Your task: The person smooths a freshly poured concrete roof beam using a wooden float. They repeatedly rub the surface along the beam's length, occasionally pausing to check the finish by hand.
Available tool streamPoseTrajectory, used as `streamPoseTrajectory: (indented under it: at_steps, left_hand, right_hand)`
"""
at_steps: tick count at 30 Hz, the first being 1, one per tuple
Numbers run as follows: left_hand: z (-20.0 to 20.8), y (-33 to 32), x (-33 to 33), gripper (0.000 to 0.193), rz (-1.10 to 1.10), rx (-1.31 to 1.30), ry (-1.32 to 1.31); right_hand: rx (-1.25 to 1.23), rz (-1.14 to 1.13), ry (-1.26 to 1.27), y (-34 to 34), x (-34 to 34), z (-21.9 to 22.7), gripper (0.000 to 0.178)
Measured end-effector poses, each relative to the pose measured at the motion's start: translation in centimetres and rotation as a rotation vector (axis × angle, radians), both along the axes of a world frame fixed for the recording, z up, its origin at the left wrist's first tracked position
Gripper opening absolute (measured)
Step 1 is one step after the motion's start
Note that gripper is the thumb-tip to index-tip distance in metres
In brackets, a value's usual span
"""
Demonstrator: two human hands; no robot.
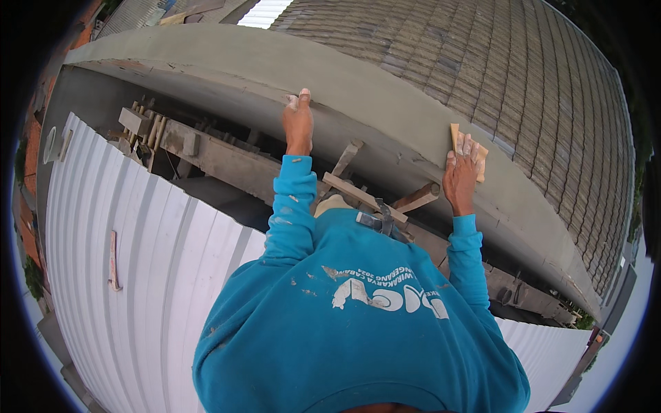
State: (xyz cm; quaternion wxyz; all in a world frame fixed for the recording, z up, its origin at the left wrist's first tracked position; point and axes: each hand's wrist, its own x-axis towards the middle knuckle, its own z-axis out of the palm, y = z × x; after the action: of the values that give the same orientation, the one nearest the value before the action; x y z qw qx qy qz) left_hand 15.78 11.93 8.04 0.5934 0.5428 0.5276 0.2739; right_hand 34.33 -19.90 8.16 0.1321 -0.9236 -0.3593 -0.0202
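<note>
A long, curved ledge of smooth grey plaster (385, 96) runs across in front of me. Against its right part, my right hand (461, 177) presses a tan sponge-like pad (483, 165), its whitened fingers lying over the pad. The pad's edges show on both sides of those fingers. My left hand (298, 125) is at the ledge's front lip, thumb up and fingers curled in. Pale plaster coats its fingertips, and whether anything sits between them is hidden.
Beyond the ledge slopes a brown tiled roof (482, 62). Below me are a weathered beam (220, 153) and wooden props (416, 198) over a dark gap. White corrugated sheeting (151, 241) lies at the left, with a wooden stick (113, 258) on it.
</note>
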Motion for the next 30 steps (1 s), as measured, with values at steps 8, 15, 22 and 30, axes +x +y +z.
streamPoseTrajectory:
  at_steps: [8, 15, 22, 30]
  left_hand:
    - [-2.2, 0.7, -0.4, 0.077, -0.016, -0.128, -0.261]
    - [-2.0, 2.0, -2.4, 0.082, -0.093, -0.182, -0.286]
    - [0.3, 2.2, -1.2, 0.086, -0.105, -0.33, -0.345]
    - [1.3, 1.2, -1.2, 0.095, -0.103, -0.269, -0.358]
  right_hand:
    - [0.113, 0.428, 0.0, 20.3, -3.8, -0.2, 0.053]
    - [-0.036, 0.475, 0.039, 17.2, -3.7, 1.1, 0.053]
    - [0.046, 0.595, 0.036, 23.5, -8.3, 0.8, 0.051]
    - [0.034, 0.367, -0.014, 23.7, -5.4, 0.9, 0.05]
